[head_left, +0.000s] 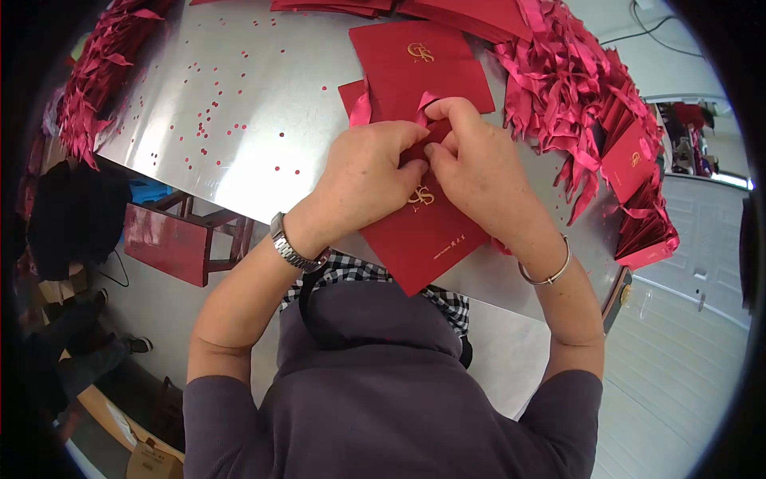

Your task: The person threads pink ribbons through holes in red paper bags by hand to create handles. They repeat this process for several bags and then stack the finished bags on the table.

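A red card envelope with a gold monogram (420, 231) lies at the near edge of the metal table (239, 120), overhanging it toward me. My left hand (363, 172) and my right hand (475, 164) meet over its top edge, fingers pinching a red ribbon (427, 132) there. A loose ribbon end (361, 108) sticks out just left of my left hand. Under and behind lies another red envelope (415, 60) with the same gold mark. A watch is on my left wrist, a bangle on my right.
A heap of red ribbons (558, 88) fills the table's right side, with more red envelopes (634, 160) beside it. Another ribbon pile (100, 72) lines the left edge. Small red paper dots scatter over the metal. A red stool (171, 239) stands below left.
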A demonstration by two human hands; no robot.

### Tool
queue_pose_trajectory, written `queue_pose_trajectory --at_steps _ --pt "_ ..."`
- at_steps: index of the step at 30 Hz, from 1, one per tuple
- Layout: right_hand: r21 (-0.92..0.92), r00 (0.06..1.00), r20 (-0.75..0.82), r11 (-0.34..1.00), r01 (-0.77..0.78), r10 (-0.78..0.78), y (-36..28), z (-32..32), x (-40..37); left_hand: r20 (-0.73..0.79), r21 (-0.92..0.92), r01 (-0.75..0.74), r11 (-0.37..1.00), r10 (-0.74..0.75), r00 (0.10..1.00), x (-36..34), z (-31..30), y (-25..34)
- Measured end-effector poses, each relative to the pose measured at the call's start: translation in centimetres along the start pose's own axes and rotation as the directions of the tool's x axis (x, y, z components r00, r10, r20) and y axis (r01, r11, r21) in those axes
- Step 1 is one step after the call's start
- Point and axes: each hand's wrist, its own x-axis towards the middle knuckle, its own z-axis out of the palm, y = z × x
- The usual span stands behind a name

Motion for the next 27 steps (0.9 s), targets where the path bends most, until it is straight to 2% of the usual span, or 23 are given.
queue_pose_trajectory --at_steps 3,5,6,7,8,9,10,12,14,16,17,21,23,25,27 --pt "0.077 1.0 0.026 0.997 -0.004 0.002 0.6 -0.1 0.5 -0.004 0.052 -0.064 0.997 0.064 0.998 -0.2 0.3 -0.2" --pt "0.379 0.934 0.285 0.87 -0.315 0.214 0.8 -0.5 0.9 0.015 0.008 -0.049 0.999 0.049 0.999 -0.1 0.1 -0.1" --pt "0.376 0.934 0.286 0.871 -0.316 0.215 1.0 -0.2 0.7 0.037 -0.033 -0.03 0.999 0.031 0.999 -0.1 -0.1 0.0" --pt "0.308 0.975 0.191 0.936 -0.168 0.112 1.4 0.2 0.4 0.033 -0.036 -0.03 0.999 0.031 0.999 -0.1 -0.2 0.0" --pt "0.225 0.995 0.104 0.974 -0.02 -0.004 1.5 0.3 0.2 0.024 -0.128 -0.028 0.991 0.032 0.999 0.0 -0.3 -0.1" --pt "0.223 0.995 0.104 0.975 -0.018 -0.006 1.3 0.3 0.0 0.015 -0.218 -0.028 0.975 0.032 0.999 0.2 -0.6 -0.1" --pt "0.159 0.998 0.06 0.987 0.014 -0.024 0.9 0.2 -0.4 0.009 -0.218 -0.031 0.975 0.033 0.999 0.6 -1.2 -0.1" --pt "0.087 0.998 0.024 0.995 0.057 -0.06 0.2 0.1 -1.1 0.284 -0.247 0.088 0.965 -0.014 0.959 1.7 -2.8 0.0" --pt "0.122 0.999 -0.046 0.992 0.024 -0.019 0.0 0.4 -1.8 0.275 -0.266 0.047 0.963 0.029 0.961 2.1 -3.5 0.3" --pt "0.144 0.999 -0.042 0.99 0.003 0.003 0.0 0.5 -2.2 0.443 -0.201 0.35 0.915 -0.234 0.866 2.5 -4.6 2.2" --pt "0.169 0.998 -0.041 0.985 -0.03 0.038 0.1 0.6 -2.4 0.438 -0.202 0.35 0.914 -0.235 0.867 2.5 -4.6 2.1" --pt "0.219 0.997 -0.031 0.974 -0.06 0.069 0.5 0.7 -2.9 0.491 -0.15 0.251 0.956 -0.149 0.859 2.8 -4.6 2.3" --pt "0.172 0.998 -0.052 0.985 -0.008 0.018 0.5 0.6 -3.1 0.507 -0.109 0.198 0.974 -0.117 0.854 2.8 -4.2 1.9" --pt "0.173 0.999 -0.038 0.985 -0.017 0.024 0.7 0.7 -3.2 0.384 -0.056 -0.152 0.987 0.162 0.909 2.7 -3.3 0.8" --pt "0.175 0.999 -0.024 0.984 -0.025 0.029 0.8 0.8 -3.1 0.359 0.003 -0.211 0.978 0.196 0.913 2.5 -2.9 0.4"
